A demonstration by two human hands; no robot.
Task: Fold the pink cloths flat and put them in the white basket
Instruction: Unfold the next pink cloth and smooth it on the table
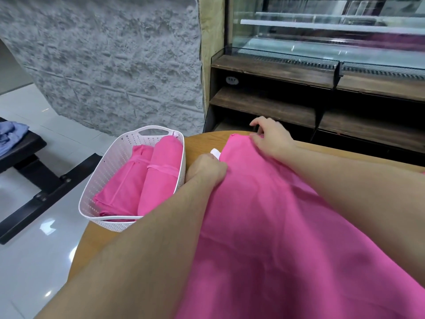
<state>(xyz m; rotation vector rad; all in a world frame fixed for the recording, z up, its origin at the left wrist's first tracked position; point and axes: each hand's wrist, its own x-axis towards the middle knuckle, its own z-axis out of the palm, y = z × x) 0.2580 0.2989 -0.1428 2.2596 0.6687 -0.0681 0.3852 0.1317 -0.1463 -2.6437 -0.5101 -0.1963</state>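
A large pink cloth [271, 222] lies spread over the round wooden table [202, 140] and reaches toward me. My left hand [205, 168] grips the cloth's left edge, fingers curled, beside a small white tag [216, 153]. At the far edge, my right hand [272, 137] pinches the cloth near its far corner. The white perforated basket [96, 187] stands at the table's left side, close to my left hand. Inside it lie two folded pink cloths [142, 178] side by side.
A dark bench [27, 146] with a blue garment [11, 134] stands on the glossy tiled floor at the left. Behind the table are dark wooden shelves [276, 104] under a glass display case [322, 42], and a rough grey wall [110, 61].
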